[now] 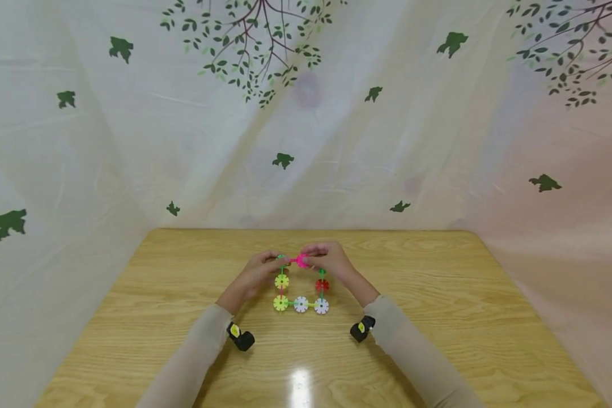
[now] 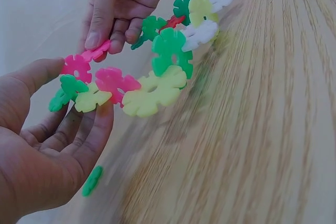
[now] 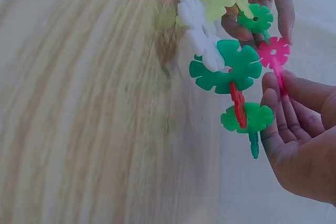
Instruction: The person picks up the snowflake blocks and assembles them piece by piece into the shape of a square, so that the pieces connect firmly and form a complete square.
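Slotted plastic flower discs are linked into a roughly square chain, held up over the table. Two yellow discs (image 1: 281,281) (image 1: 280,303) form its left side, two white discs (image 1: 301,304) (image 1: 321,306) the near side, and a red disc (image 1: 322,285) the right. My left hand (image 1: 255,272) holds the far left corner by a green disc (image 2: 68,92). My right hand (image 1: 331,259) pinches a pink disc (image 2: 98,51) linked to another pink disc (image 3: 274,52). Beside the right fingers hangs a green end disc (image 3: 254,144), apart from the pinched pink one.
The wooden table (image 1: 438,317) reaches back to a pale cloth (image 1: 336,187) printed with leaves and green birds. In the left wrist view a small green shape (image 2: 92,181) shows below the left hand; I cannot tell what it is.
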The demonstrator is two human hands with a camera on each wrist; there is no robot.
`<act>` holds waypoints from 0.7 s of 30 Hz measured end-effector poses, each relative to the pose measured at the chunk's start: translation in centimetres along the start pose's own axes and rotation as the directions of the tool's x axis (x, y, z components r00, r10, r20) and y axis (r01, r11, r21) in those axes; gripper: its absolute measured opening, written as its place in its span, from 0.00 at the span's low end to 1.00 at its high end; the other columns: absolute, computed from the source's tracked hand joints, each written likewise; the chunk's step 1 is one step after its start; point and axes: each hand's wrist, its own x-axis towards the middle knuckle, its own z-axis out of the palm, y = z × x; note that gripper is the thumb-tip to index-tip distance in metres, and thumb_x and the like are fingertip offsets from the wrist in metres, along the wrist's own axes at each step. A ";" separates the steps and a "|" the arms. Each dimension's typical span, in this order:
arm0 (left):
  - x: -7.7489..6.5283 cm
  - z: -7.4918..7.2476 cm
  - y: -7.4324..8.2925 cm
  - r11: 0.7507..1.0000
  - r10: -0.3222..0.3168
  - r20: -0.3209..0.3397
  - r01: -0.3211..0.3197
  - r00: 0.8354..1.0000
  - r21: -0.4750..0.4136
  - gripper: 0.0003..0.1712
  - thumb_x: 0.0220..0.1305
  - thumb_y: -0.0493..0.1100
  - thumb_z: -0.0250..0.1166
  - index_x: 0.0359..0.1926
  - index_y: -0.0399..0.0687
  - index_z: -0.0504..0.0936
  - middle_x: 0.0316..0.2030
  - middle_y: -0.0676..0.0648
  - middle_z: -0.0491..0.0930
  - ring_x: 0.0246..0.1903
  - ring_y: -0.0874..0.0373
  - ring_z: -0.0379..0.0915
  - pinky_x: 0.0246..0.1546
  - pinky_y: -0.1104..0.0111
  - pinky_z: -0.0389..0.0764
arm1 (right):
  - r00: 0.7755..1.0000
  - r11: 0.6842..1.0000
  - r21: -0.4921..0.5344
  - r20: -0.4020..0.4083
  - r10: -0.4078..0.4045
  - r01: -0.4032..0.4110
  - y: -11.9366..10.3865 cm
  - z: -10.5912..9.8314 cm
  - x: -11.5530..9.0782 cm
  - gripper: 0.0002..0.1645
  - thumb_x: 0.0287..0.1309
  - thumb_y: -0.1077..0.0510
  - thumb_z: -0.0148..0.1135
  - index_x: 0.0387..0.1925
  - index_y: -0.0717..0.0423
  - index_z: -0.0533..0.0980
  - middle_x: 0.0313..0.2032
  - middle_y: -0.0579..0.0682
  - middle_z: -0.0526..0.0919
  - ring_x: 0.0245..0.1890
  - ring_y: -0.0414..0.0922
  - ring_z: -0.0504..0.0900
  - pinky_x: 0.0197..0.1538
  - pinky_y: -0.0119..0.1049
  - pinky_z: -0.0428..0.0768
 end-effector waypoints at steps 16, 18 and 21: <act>-0.1 0.2 0.0 1.000 0.014 0.004 -0.014 1.000 -0.008 0.21 0.70 0.43 0.67 0.57 0.34 0.77 0.50 0.41 0.85 0.44 0.58 0.84 0.50 0.68 0.85 | 0.996 0.996 -0.056 -0.056 -0.071 0.068 -0.2 0.4 -0.2 0.13 0.62 0.64 0.70 0.47 0.68 0.84 0.41 0.60 0.90 0.31 0.38 0.86 0.42 0.50 0.88; 0.0 0.2 0.0 1.000 0.010 -0.008 -0.010 1.000 -0.007 0.23 0.69 0.43 0.68 0.58 0.34 0.77 0.49 0.41 0.85 0.44 0.58 0.84 0.50 0.68 0.85 | 0.996 0.996 -0.058 -0.064 -0.070 0.066 -0.2 0.5 -0.1 0.13 0.62 0.65 0.70 0.47 0.67 0.85 0.41 0.60 0.90 0.31 0.37 0.86 0.41 0.49 0.89; 0.1 0.3 -0.1 1.000 0.011 -0.028 -0.011 1.000 -0.013 0.25 0.68 0.43 0.69 0.60 0.32 0.76 0.50 0.39 0.85 0.42 0.60 0.84 0.49 0.69 0.85 | 0.994 0.996 -0.057 -0.081 -0.071 0.066 -0.2 0.7 -0.1 0.12 0.61 0.65 0.70 0.45 0.67 0.85 0.40 0.60 0.90 0.30 0.36 0.86 0.39 0.45 0.89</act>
